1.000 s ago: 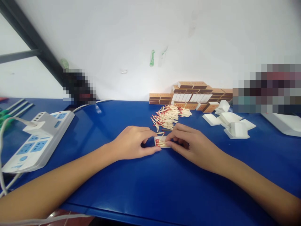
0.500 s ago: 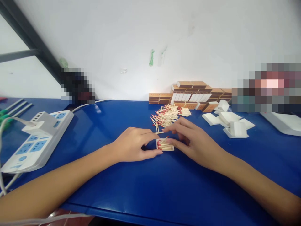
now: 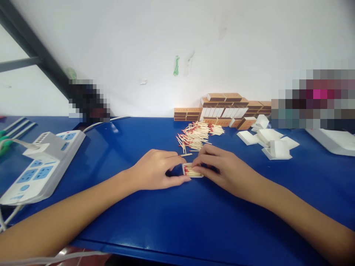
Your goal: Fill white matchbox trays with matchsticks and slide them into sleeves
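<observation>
A small white matchbox tray (image 3: pixel 190 171) filled with red-tipped matches lies on the blue table (image 3: pixel 177 221). My left hand (image 3: pixel 156 170) pinches its left end between thumb and forefinger. My right hand (image 3: pixel 222 170) rests on the tray's right side, its fingers laid over the matches and pressing them down. A loose heap of matches (image 3: pixel 195 135) lies just behind both hands.
Brown matchbox sleeves (image 3: pixel 222 109) are stacked against the wall at the back. Empty white trays (image 3: pixel 270 142) lie at the right. A white power strip (image 3: pixel 41 164) with a plug and cables sits at the left. A white object (image 3: pixel 332 140) lies at the far right.
My right hand had lifted its fingers off the tray half a second ago; now they are back down over the matches. The left hand has kept its hold.
</observation>
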`<control>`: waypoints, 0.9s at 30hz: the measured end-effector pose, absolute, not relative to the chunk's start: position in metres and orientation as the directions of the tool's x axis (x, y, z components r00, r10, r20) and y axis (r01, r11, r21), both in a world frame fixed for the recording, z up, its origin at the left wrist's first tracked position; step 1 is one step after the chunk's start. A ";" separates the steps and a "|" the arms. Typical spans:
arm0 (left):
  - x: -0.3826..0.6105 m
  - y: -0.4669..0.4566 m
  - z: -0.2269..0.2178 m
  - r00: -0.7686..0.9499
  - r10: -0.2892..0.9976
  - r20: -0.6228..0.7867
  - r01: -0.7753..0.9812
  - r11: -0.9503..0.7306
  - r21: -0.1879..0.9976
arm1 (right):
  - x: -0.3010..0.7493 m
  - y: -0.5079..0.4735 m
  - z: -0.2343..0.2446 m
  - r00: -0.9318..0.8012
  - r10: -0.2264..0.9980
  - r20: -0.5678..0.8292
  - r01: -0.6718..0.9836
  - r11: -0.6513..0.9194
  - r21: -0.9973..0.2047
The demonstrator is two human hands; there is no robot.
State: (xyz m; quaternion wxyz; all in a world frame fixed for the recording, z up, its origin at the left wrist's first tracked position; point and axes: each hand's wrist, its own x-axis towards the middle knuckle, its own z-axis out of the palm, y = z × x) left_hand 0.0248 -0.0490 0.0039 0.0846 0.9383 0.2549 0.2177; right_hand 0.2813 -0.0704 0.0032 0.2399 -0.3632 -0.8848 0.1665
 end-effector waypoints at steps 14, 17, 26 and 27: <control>0.026 -0.050 0.004 0.783 0.499 0.372 0.426 -0.865 0.264 | 0.280 -0.075 0.008 -0.591 0.766 0.252 0.629 0.633 -0.451; 0.026 -0.050 0.004 0.784 0.491 0.380 0.420 -0.870 0.259 | 0.281 -0.076 0.010 -0.600 0.756 0.262 0.622 0.647 -0.441; 0.025 -0.051 0.003 0.780 0.467 0.417 0.413 -0.884 0.219 | 0.286 -0.075 0.017 -0.615 0.744 0.261 0.629 0.663 -0.407; 0.025 -0.051 0.003 0.778 0.463 0.423 0.411 -0.886 0.214 | 0.285 -0.076 0.017 -0.620 0.745 0.247 0.634 0.661 -0.401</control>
